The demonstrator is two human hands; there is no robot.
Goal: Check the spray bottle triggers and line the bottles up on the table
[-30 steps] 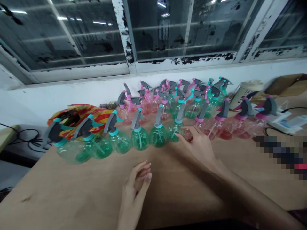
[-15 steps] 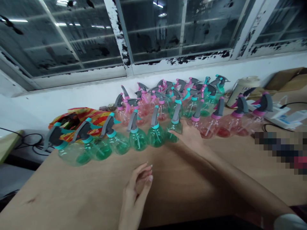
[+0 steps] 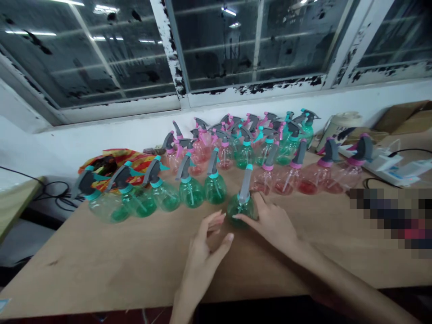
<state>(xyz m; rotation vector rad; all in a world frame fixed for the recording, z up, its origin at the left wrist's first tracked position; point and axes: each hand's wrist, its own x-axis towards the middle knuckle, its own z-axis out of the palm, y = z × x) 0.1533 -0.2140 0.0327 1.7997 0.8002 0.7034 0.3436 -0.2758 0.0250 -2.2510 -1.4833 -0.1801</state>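
Note:
My right hand (image 3: 275, 222) is wrapped round the body of a green spray bottle (image 3: 240, 208) with a grey trigger head and turquoise collar. This bottle stands in front of the row, nearer to me than the others. My left hand (image 3: 207, 249) is just left of it, thumb and fingers apart, with nothing in it. To the left runs a line of green spray bottles (image 3: 191, 192), and to the right pink spray bottles (image 3: 282, 182) with pink collars. Behind them more green and pink spray bottles (image 3: 225, 155) crowd together by the wall.
A red and yellow patterned bag (image 3: 135, 157) lies behind the left bottles. Black cables (image 3: 62, 195) hang beyond the table's left edge. At the back right are a cream canister (image 3: 340, 123), a cardboard box (image 3: 405, 117) and white devices (image 3: 391, 164). The wooden table (image 3: 128, 265) extends toward me.
My right hand has drawn the green spray bottle out of the row toward me. My left hand has moved up and right, close to that bottle, staying open.

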